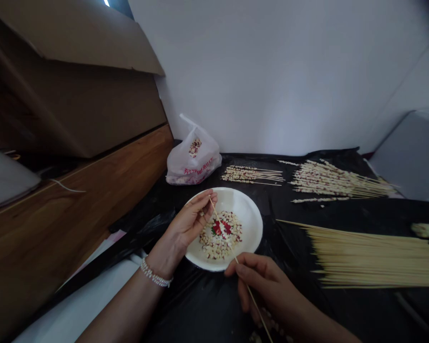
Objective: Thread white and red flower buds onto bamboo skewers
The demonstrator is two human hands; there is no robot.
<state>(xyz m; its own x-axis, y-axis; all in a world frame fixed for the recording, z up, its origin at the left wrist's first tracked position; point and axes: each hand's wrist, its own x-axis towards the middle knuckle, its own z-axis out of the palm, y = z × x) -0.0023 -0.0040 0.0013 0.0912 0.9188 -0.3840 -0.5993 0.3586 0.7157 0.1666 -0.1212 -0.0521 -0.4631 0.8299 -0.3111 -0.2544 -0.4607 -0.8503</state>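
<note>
My right hand [260, 281] grips a thin bamboo skewer [252, 295] below its middle, with the shaft slanting up and left over the bowl. Pale pieces that look like corn kernels are threaded along its upper part. Around the pointed end of the skewer, the fingers of my left hand [196, 216] are closed; whether they also hold a kernel I cannot make out. Beneath both hands is a white bowl [252, 214] with a red and green print at its bottom. Loose white and dark-red kernels [214, 247] lie in it.
Behind the bowl stands a tied plastic bag [195, 164] of kernels. Filled skewers lie in a small bunch [241, 174] and a larger pile [321, 181]. Bare skewers [375, 257] are at right on black plastic sheeting [289, 209]. A cardboard box [103, 105] is at left.
</note>
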